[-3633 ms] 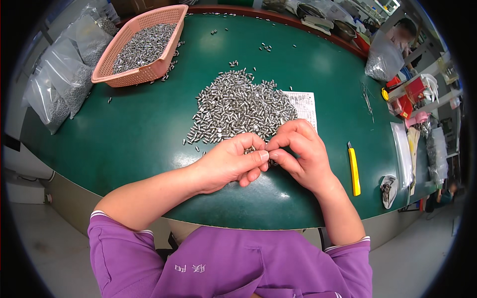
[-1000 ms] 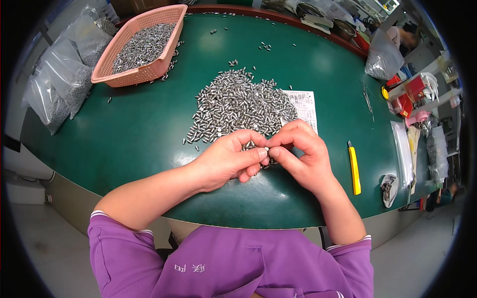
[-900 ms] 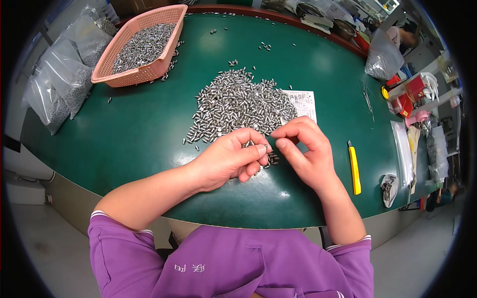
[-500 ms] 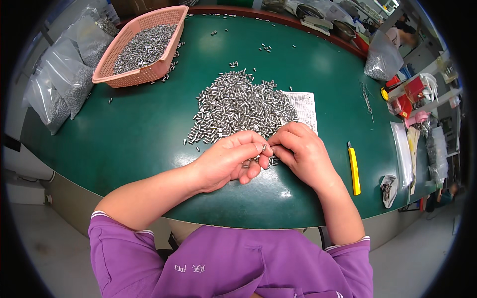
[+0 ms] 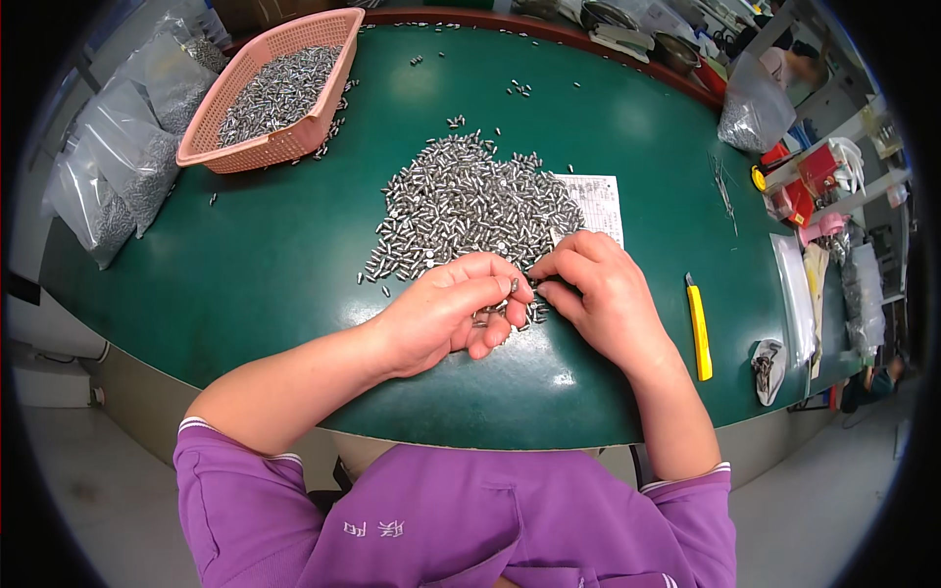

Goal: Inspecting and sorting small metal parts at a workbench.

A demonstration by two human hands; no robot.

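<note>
A heap of small silvery metal pins point(image 5: 470, 201), short and rounded, lies in the middle of the green table. At its near edge my left hand point(image 5: 451, 309) is curled palm up around several of the same metal pins, one of them point(image 5: 514, 285) showing between thumb and forefinger. Close beside it on the right, my right hand point(image 5: 600, 294) has its thumb and forefinger brought together at the heap's edge. Whatever lies between those fingertips is too small to make out. A few loose pins show just below the two hands.
A pink basket point(image 5: 191, 147) of similar pins stands at the far left, next to clear bags point(image 5: 127, 157) of parts. A printed sheet point(image 5: 600, 201) lies partly under the heap. To the right are a yellow utility knife point(image 5: 699, 333) and a small white bag point(image 5: 767, 372).
Both hands stay in nearly the same place, with small finger movements. The right hand's fingers have shifted slightly upward. The whole view has tilted a little.
</note>
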